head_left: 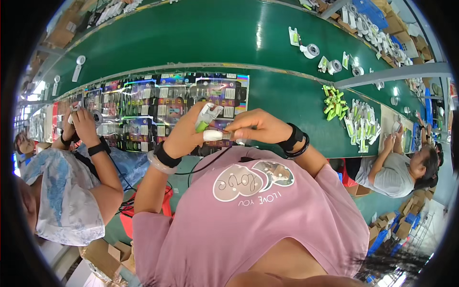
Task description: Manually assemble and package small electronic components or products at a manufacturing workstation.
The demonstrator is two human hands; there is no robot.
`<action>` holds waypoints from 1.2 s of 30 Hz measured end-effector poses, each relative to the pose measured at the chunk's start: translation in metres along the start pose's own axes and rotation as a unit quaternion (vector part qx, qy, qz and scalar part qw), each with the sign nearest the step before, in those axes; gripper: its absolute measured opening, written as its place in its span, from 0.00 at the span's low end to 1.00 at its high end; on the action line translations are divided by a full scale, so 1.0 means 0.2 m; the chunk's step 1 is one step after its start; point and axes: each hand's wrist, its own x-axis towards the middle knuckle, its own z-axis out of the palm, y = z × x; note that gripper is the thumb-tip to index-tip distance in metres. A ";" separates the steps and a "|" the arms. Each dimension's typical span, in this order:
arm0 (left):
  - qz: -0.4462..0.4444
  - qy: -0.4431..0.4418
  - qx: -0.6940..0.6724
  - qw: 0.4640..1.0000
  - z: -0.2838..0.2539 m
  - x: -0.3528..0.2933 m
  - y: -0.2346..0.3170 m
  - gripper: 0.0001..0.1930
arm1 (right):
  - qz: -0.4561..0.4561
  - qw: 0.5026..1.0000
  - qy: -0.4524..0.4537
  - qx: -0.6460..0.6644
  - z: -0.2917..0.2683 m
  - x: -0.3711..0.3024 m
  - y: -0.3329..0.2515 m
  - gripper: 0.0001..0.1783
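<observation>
In the head view, one white housing point(210, 114) with one green insert point(201, 127) sits at the centre, slightly toward 11 o'clock, together with one white rounded piece point(213, 136); thin dark wires point(217, 128) run beside them. On the green surface point(287, 93), one heap of green parts point(335, 103) lies at 2 o'clock and one heap of white-and-green pieces point(362, 125) near 3 o'clock, both too tangled to count. Blister packs point(153, 103) cover the surface at 10 o'clock, many and overlapping. On the green strip beyond, at least two white round-headed devices point(80, 60) lie at 10 o'clock, and at least three round white heads point(311, 51) between 1 and 2. One co-worker point(71, 191) is at 8 to 9 o'clock, another in grey point(394, 174) just past 3.

The left hand point(184, 128) is curled, its grip grasping the housing and the rounded piece together. The right hand point(256, 125) has its thumb and fingertips pinched together on the wires at the rounded piece's 3 o'clock end; the exact contact is hidden.

The pink T-shirt point(287, 215) carries legible lettering, upside down here, beside printed rounded shapes. Pale barcode labels on the packs are too small to read.
</observation>
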 end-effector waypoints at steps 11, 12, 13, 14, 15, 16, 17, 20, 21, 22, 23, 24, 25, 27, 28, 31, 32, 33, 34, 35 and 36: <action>0.043 0.198 -0.203 0.958 0.20 -0.01 -0.18 0.15 | -0.131 0.858 0.308 -0.391 0.18 0.05 0.02 0.08; 0.024 0.194 -0.256 0.947 0.21 0.00 -0.17 0.15 | -0.133 0.862 0.325 -0.366 0.19 0.06 -0.01 0.09; 0.006 0.188 -0.308 0.933 0.22 0.00 -0.17 0.15 | -0.134 0.866 0.341 -0.341 0.20 0.07 -0.01 0.10; 0.013 0.195 -0.338 0.921 0.23 0.00 -0.18 0.15 | -0.127 0.870 0.318 -0.354 0.19 0.05 -0.01 0.12; 0.012 0.195 -0.341 0.920 0.23 0.00 -0.18 0.15 | -0.125 0.871 0.317 -0.354 0.18 0.05 -0.01 0.12; 0.011 0.181 -0.342 0.922 0.23 0.00 -0.17 0.16 | -0.143 0.862 0.313 -0.373 0.18 0.05 -0.01 0.11; 0.010 0.167 -0.343 0.924 0.23 0.01 -0.16 0.17 | -0.161 0.852 0.310 -0.391 0.17 0.05 -0.01 0.10; 0.048 0.126 -0.354 0.925 0.23 0.01 -0.15 0.19 | -0.175 0.851 0.322 -0.376 0.20 0.04 -0.01 0.08; 0.048 0.126 -0.356 0.925 0.23 0.01 -0.14 0.19 | -0.174 0.851 0.322 -0.378 0.20 0.05 -0.01 0.08; 0.056 0.123 -0.365 0.921 0.25 0.02 -0.13 0.20 | -0.190 0.850 0.323 -0.372 0.20 0.05 -0.01 0.08; 0.063 0.120 -0.374 0.918 0.25 0.02 -0.12 0.21 | -0.206 0.848 0.324 -0.365 0.20 0.05 -0.01 0.08; 0.061 0.119 -0.376 0.917 0.26 0.02 -0.11 0.21 | -0.203 0.849 0.324 -0.366 0.21 0.05 -0.01 0.08; 0.069 0.120 -0.382 0.914 0.26 0.01 -0.11 0.21 | -0.217 0.843 0.324 -0.371 0.20 0.05 -0.02 0.08; 0.074 0.119 -0.390 0.910 0.27 0.01 -0.09 0.21 | -0.228 0.837 0.325 -0.376 0.19 0.06 -0.04 0.07; 0.084 0.112 -0.369 0.919 0.26 0.01 -0.08 0.21 | -0.244 0.831 0.311 -0.391 0.18 0.06 -0.06 0.09; 0.115 0.090 -0.338 0.930 0.26 0.00 -0.08 0.22 | -0.258 0.821 0.296 -0.414 0.18 0.05 -0.08 0.11; 0.098 0.100 -0.341 0.930 0.28 -0.02 -0.07 0.23 | -0.257 0.818 0.294 -0.422 0.19 0.04 -0.09 0.12; 0.087 0.108 -0.340 0.930 0.28 -0.01 -0.07 0.24 | -0.263 0.814 0.296 -0.426 0.18 0.05 -0.07 0.12; 0.101 0.101 -0.322 0.936 0.27 0.01 -0.07 0.24 | -0.255 0.814 0.312 -0.419 0.18 0.04 -0.05 0.11; 0.101 0.093 -0.307 0.942 0.26 0.03 -0.09 0.25 | -0.248 0.814 0.327 -0.412 0.18 0.05 -0.04 0.11; 0.094 0.089 -0.315 0.940 0.27 0.00 -0.08 0.24 | -0.237 0.821 0.325 -0.405 0.22 0.02 -0.05 0.11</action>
